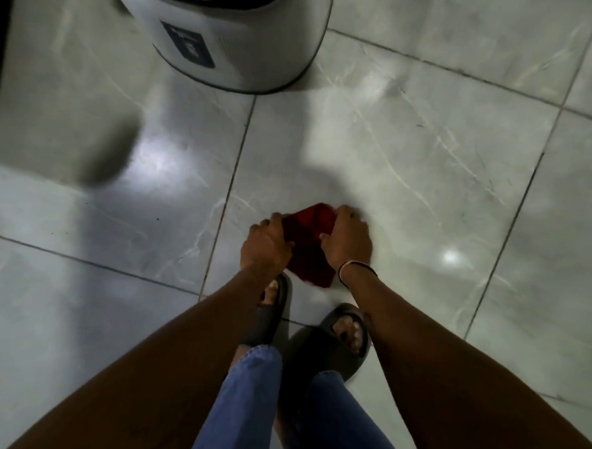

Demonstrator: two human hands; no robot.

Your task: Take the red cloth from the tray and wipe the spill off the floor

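Red cloth (312, 245) in both hands' closed grip (left hand (266, 246), right hand (347, 240)).

I noted a dark red cloth (312, 245), pale grey veined floor tiles (428, 155), black slides (329, 346), blue jeans (244, 403).
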